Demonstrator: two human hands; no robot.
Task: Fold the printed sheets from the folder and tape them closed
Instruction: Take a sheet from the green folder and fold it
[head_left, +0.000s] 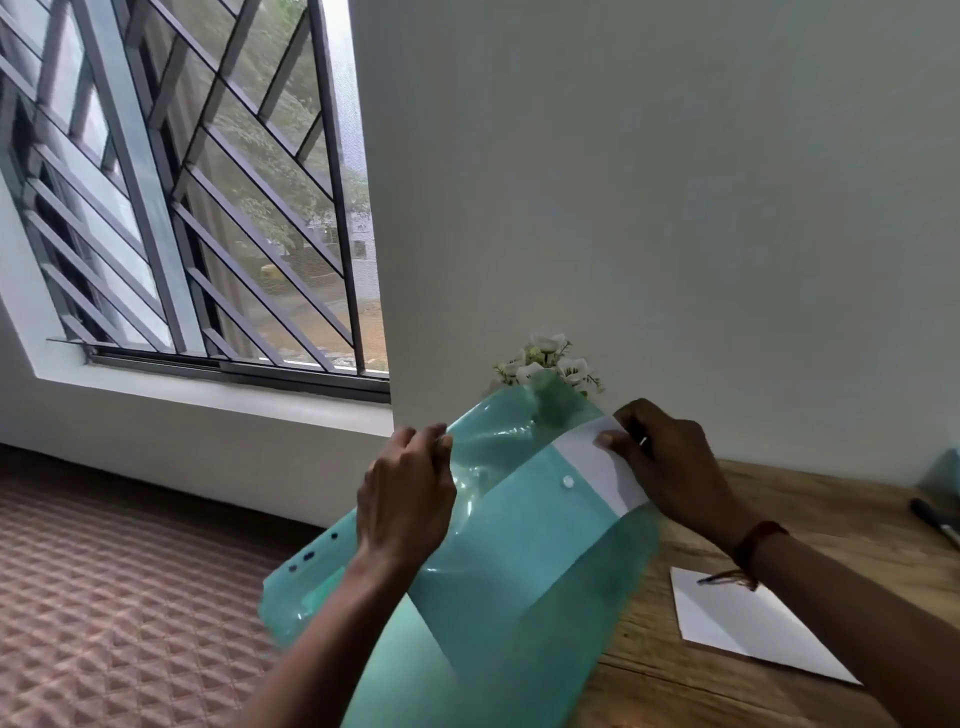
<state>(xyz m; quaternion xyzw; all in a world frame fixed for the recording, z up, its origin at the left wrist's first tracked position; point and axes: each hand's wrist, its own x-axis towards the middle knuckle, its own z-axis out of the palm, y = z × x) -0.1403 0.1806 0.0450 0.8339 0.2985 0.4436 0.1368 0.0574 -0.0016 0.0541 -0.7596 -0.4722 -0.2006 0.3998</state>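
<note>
A translucent green plastic folder (509, 561) with a white snap button is held up in front of me, its flap open. My left hand (408, 493) grips the folder's upper left edge. My right hand (670, 462) pinches the top corner of a white sheet (597, 467) that sticks partly out of the folder's mouth. A second white sheet (737, 623), folded, lies flat on the wooden table (831, 525) under my right forearm.
White artificial flowers (550, 361) stand behind the folder against the white wall. A black pen (935, 519) lies at the table's right edge, near a bluish object (943, 475). A barred window (182, 208) and patterned floor (114, 597) fill the left.
</note>
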